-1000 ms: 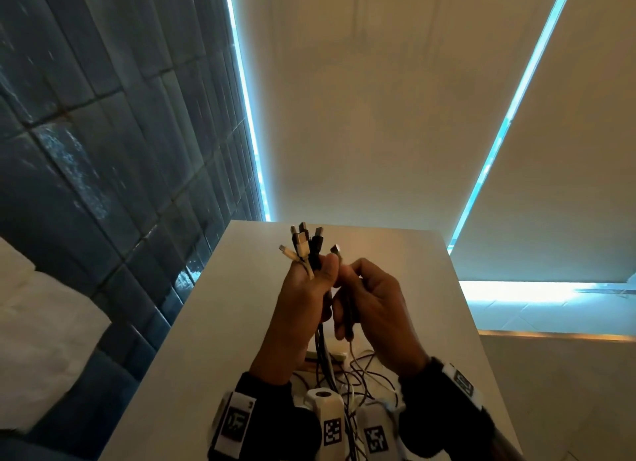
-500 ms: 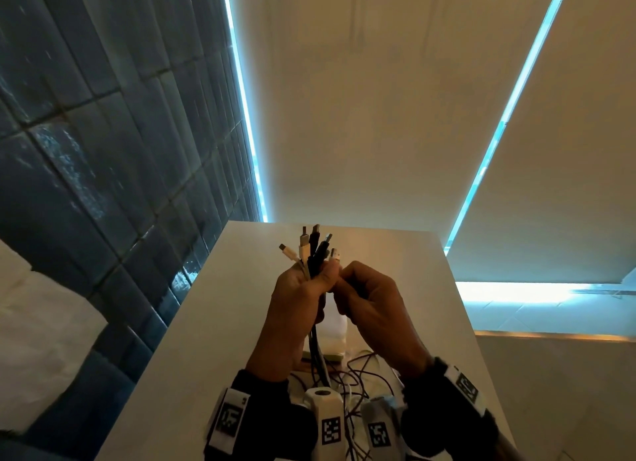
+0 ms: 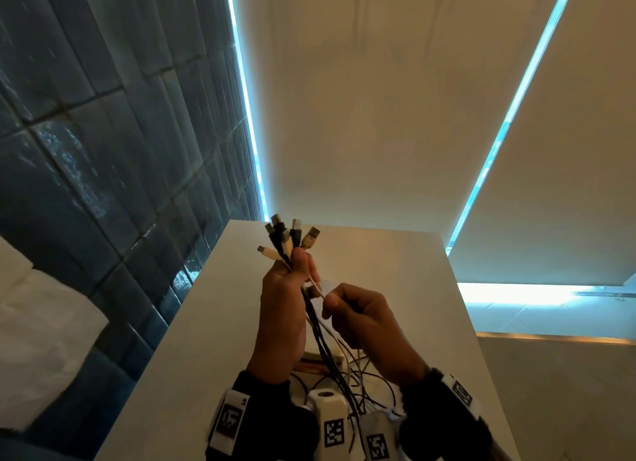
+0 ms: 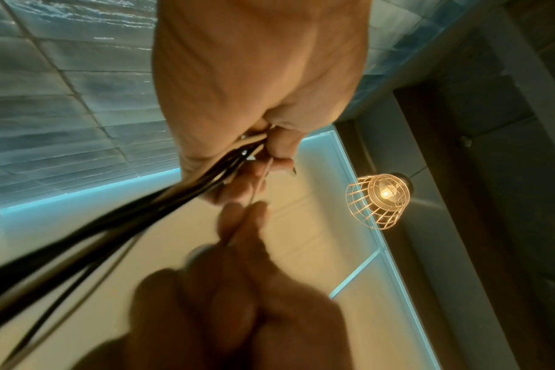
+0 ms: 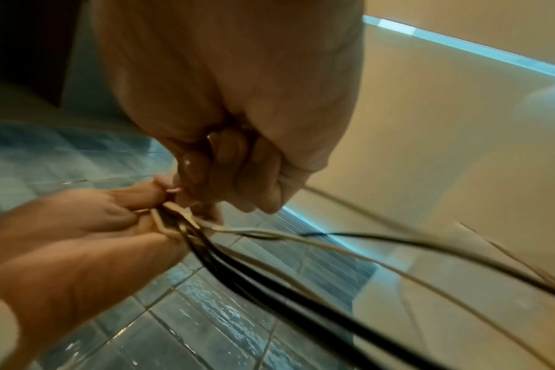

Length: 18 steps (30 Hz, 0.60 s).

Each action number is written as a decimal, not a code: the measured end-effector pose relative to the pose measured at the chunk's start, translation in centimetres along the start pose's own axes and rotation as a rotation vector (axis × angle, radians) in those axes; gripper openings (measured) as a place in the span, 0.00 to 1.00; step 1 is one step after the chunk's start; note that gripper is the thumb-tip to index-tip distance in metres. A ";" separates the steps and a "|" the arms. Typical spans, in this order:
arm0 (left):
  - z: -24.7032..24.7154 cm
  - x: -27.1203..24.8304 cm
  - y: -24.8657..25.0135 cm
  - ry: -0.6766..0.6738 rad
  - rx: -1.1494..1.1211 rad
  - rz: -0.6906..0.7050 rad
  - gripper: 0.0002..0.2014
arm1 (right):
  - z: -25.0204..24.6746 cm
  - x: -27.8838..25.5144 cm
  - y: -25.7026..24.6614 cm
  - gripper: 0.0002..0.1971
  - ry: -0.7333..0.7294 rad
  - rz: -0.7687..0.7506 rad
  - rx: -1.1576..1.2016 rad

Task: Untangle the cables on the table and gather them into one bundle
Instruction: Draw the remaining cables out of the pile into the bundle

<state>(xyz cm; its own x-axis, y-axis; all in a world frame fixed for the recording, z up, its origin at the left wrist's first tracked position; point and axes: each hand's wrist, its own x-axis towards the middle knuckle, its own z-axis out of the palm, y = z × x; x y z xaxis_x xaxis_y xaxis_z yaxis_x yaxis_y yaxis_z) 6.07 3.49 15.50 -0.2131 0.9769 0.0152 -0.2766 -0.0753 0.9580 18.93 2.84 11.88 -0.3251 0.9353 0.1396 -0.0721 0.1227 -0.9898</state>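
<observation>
My left hand [image 3: 285,288] grips a bundle of black and white cables [image 3: 285,236] upright above the white table [image 3: 213,323], with several USB plugs fanned out above the fist. The cords hang down from it to a loose tangle [image 3: 361,381] on the table near my wrists. My right hand [image 3: 358,316] sits just right of the left and pinches one thin white cable [image 3: 318,290] that runs into the left fist. In the left wrist view the left hand [image 4: 263,140] clamps dark cords [image 4: 143,207]; the right hand [image 4: 241,220] pinches the pale strand. The right wrist view shows the right hand [image 5: 206,180] beside the cords [image 5: 270,270].
A dark blue tiled wall [image 3: 103,150] runs along the table's left edge. Pale blinds with bright blue light strips [image 3: 509,116] stand behind the table. A caged lamp [image 4: 381,197] hangs overhead. A white cloth [image 3: 38,340] lies at the lower left.
My left hand has raised the bundle slightly and the plugs have fanned out. My right hand has drawn down and to the right, now pinching a single white cable.
</observation>
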 end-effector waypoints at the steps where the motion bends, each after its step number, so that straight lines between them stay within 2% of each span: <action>1: 0.0 0.0 0.2 -0.003 -0.081 -0.015 0.16 | 0.0 -0.3 0.7 0.13 -0.004 0.038 0.036; 4: -0.1 0.1 0.6 -0.048 -0.251 -0.063 0.16 | 0.0 -0.9 2.9 0.14 0.018 0.141 0.133; 12: -0.5 0.2 0.4 -0.106 -0.094 -0.067 0.11 | 0.6 -1.4 6.0 0.12 0.019 0.248 0.125; 18: -1.4 0.3 0.8 -0.057 -0.215 -0.047 0.12 | 0.2 -2.5 8.5 0.12 -0.028 0.324 0.068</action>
<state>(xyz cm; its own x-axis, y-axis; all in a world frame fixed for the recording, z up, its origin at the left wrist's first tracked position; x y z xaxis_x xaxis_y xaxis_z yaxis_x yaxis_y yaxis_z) 4.47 3.43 15.86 -0.1438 0.9896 -0.0061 -0.4797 -0.0643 0.8751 18.93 1.49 3.13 -0.3668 0.9126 -0.1805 -0.0229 -0.2028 -0.9790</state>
